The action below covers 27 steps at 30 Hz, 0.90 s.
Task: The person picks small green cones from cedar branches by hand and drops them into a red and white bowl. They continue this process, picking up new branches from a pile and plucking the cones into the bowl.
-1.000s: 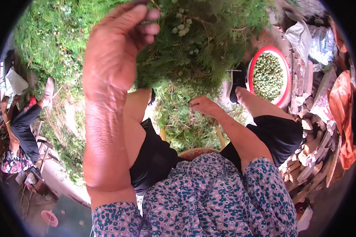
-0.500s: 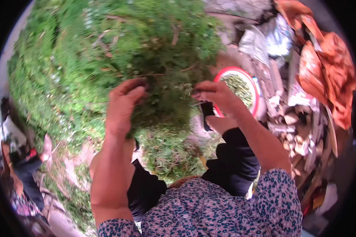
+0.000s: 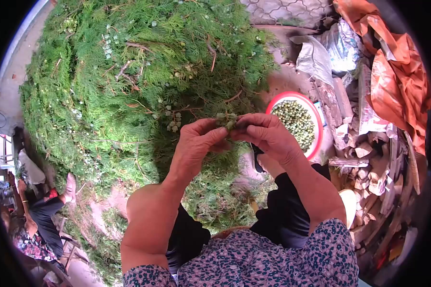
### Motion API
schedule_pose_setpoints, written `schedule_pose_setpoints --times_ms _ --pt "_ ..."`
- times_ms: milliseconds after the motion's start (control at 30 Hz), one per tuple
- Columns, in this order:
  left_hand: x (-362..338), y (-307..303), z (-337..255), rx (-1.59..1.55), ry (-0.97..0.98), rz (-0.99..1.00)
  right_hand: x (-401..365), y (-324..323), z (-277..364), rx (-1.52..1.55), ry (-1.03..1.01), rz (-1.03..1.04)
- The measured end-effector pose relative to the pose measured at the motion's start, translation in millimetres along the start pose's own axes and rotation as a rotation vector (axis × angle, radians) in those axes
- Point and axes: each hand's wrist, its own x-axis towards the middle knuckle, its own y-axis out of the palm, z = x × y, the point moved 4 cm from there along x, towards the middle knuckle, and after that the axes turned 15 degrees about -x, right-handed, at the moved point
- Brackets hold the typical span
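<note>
My left hand (image 3: 199, 138) and my right hand (image 3: 266, 134) are together in front of me, fingers closed in pinches around a small green cluster (image 3: 226, 119) of what look like cones. The fingertips partly cover it. Beyond and to the left lies a large heap of green conifer branches (image 3: 115, 91), with pale round cones on some of them. Just right of my right hand stands a white basin with a red rim (image 3: 318, 138), holding many small green cones (image 3: 292, 119).
At the far left sits another person (image 3: 45, 215), one foot near the heap. Stacked firewood (image 3: 368, 172), an orange sheet (image 3: 400, 81) and pale sacks (image 3: 313, 60) are on the right. Loose clippings (image 3: 210, 196) lie between my legs.
My hands were apart over the branches; they have come together, and the green cluster now shows between their fingers. The view has shifted slightly.
</note>
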Motion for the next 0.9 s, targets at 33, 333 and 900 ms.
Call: schedule_pose_setpoints --times_ms 33,333,900 --pt "1 -2 -2 0.01 0.041 -0.022 2 1 0 -0.037 -0.001 -0.017" --pt "1 4 -2 0.121 0.112 -0.086 8 16 5 -0.173 -0.06 -0.186" --pt "-4 9 -12 0.166 0.284 0.044 11 19 17 -0.491 -0.261 -0.1"
